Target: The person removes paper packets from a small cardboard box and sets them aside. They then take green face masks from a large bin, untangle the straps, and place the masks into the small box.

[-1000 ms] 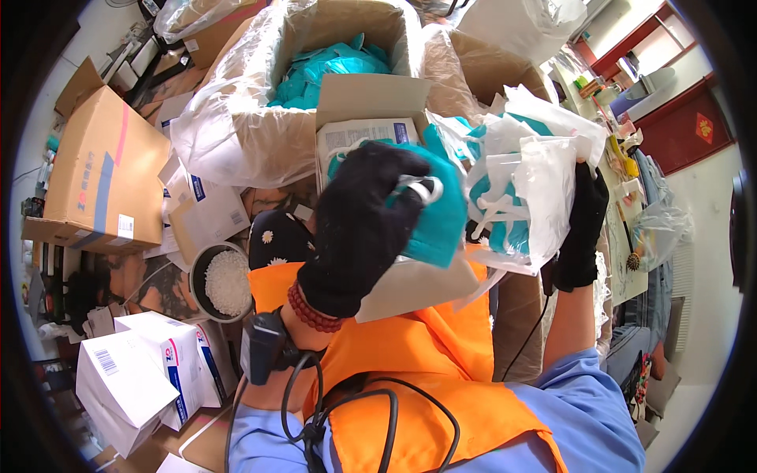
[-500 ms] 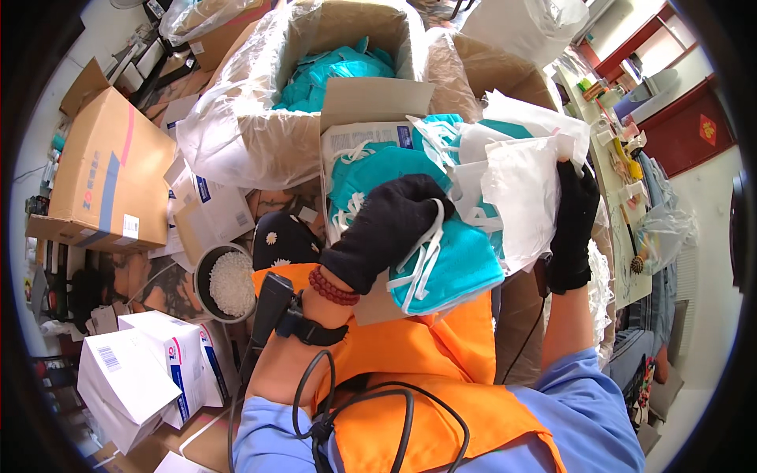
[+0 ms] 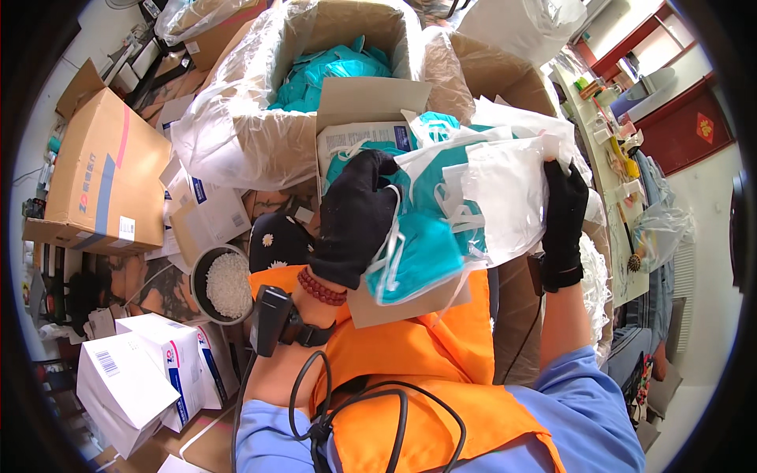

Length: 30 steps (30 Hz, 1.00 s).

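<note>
Bright light is falling across a cluttered workroom, its patterned floor (image 3: 266,202) showing between cartons. One teal mask (image 3: 418,260) is hanging tilted just below and right of the left hand (image 3: 355,221), overlapping the near side of an open box (image 3: 373,98). A printed leaflet (image 3: 359,140) and more teal are showing inside. White wrappers (image 3: 509,197) are spreading over the box's right side, with teal and loose straps (image 3: 457,211) among them. Farther out, a plastic-lined carton (image 3: 347,24) is standing behind, holding a teal pile (image 3: 335,72); a second lined carton (image 3: 489,67) is standing to its right. At left, a bowl (image 3: 197,293) is holding white pellets (image 3: 229,285).

Risk, judged: straps are lying close together, so a pull on one mask could snag its neighbour and drag it out. A loose pinch could also let the wrappers fan apart and slip.

Pose: left fingers are curling nearly closed, apparently gripping the mask by its strap side, back of the hand facing up; exact fingertip contact is hidden. Right hand (image 3: 566,213) is holding upright, thumb and fingers pinching the wrappers' right edge, forearm rising from below.
</note>
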Each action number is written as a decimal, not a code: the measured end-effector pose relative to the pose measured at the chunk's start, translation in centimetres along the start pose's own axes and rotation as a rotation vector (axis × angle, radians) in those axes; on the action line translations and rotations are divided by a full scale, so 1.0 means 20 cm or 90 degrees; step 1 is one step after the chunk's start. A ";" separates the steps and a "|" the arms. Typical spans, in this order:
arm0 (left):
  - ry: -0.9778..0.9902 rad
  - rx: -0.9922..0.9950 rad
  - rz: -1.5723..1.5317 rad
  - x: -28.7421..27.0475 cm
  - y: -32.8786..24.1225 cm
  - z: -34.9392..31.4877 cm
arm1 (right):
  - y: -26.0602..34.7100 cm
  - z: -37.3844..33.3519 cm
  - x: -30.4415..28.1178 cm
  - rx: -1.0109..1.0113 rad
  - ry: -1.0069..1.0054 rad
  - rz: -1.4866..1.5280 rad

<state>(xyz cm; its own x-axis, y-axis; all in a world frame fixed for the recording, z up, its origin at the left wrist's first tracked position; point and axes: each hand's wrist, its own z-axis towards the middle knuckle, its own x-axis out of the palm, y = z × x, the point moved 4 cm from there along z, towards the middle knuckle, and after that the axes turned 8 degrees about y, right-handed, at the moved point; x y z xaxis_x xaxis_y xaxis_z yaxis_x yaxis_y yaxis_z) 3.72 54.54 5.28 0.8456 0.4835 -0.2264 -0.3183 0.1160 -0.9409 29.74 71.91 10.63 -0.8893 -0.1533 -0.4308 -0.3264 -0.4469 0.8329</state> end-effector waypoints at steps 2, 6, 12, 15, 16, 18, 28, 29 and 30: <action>-0.052 0.055 0.017 -0.02 -0.02 -0.01 | -0.03 0.00 0.00 0.037 -0.009 0.058; 0.071 0.098 -0.027 -0.01 -0.11 -0.05 | -0.05 -0.02 0.04 0.105 -0.006 0.145; 0.187 -0.021 -0.054 0.20 -0.12 -0.08 | -0.07 -0.07 0.12 0.172 0.049 0.183; 0.114 0.033 -0.007 0.17 -0.10 -0.10 | 0.01 -0.11 0.20 0.171 0.141 0.240; 0.117 0.052 -0.007 0.18 -0.10 -0.07 | 0.00 -0.11 0.19 0.170 0.135 0.236; 0.105 0.087 0.022 0.19 -0.11 -0.06 | -0.03 -0.11 0.18 0.191 0.189 0.270; -0.038 0.039 0.290 -0.05 0.03 -0.04 | -0.16 -0.05 -0.14 0.127 0.015 0.154; -0.052 0.045 0.387 -0.05 0.04 -0.04 | -0.15 -0.04 -0.15 0.120 0.000 0.158; -0.052 0.045 0.387 -0.05 0.07 -0.05 | -0.14 -0.05 -0.16 0.123 -0.008 0.175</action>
<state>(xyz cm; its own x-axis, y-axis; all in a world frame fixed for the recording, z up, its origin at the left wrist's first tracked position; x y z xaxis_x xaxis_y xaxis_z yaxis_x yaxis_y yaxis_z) 2.83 53.25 3.86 0.4690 0.5460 -0.6942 -0.7630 -0.1453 -0.6298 33.69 72.77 9.39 -0.9559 -0.2336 -0.1783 -0.1281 -0.2148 0.9682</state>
